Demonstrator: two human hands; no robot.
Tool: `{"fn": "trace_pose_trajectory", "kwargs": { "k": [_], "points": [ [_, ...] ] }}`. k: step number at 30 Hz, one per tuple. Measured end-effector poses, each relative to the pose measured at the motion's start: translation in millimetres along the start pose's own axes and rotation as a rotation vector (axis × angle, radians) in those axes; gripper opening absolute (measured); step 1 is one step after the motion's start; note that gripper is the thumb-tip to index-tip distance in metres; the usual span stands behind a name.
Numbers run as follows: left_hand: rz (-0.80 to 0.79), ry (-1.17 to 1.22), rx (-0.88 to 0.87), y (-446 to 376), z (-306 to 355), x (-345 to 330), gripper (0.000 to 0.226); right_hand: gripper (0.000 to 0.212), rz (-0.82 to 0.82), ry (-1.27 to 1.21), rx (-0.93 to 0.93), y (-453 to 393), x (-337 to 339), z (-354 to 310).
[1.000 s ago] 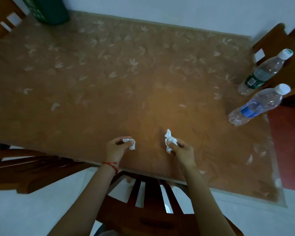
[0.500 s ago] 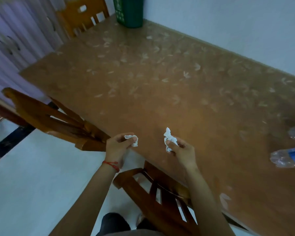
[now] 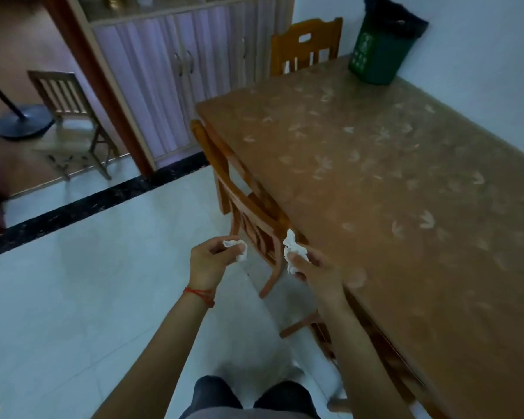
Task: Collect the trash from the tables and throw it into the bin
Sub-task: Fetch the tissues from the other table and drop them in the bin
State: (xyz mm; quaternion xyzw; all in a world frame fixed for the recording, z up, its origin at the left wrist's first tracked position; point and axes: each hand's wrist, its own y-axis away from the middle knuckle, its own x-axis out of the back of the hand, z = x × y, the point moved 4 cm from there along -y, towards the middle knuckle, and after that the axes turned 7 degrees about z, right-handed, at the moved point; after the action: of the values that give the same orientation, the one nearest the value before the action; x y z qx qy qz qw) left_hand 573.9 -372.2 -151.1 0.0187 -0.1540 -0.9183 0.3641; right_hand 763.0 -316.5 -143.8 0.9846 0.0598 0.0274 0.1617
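My left hand is closed around a small crumpled white tissue, held over the floor beside the table. My right hand pinches a second crumpled white tissue just at the table's near-left edge. The brown patterned table stretches away to the right. A dark green bin with a black liner stands on the table's far corner by the wall, well beyond both hands.
A wooden chair is tucked under the table's left side, right in front of my hands. Another chair stands at the far end. Pale tiled floor lies to the left, with a cabinet and a small chair behind.
The view has swung left and my body has turned away from the table's long side. Both hands have left the tabletop with their tissues. The water bottles are out of view; the bin now shows fully.
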Motion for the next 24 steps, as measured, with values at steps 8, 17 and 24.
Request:
{"fn": "trace_pose_trajectory", "kwargs": {
  "k": [8,17,24],
  "points": [
    [0.254,0.091,0.057,-17,-18,128,0.022,0.010,-0.216,0.145,-0.001,10,-130,6],
    [0.489,0.152,0.100,-42,-34,205,0.017,0.018,-0.455,0.159,-0.041,-8,-222,11],
    [0.557,0.172,0.083,-111,-10,206,0.012,0.009,-0.480,0.145,-0.061,-70,-265,-13]
  ]
}}
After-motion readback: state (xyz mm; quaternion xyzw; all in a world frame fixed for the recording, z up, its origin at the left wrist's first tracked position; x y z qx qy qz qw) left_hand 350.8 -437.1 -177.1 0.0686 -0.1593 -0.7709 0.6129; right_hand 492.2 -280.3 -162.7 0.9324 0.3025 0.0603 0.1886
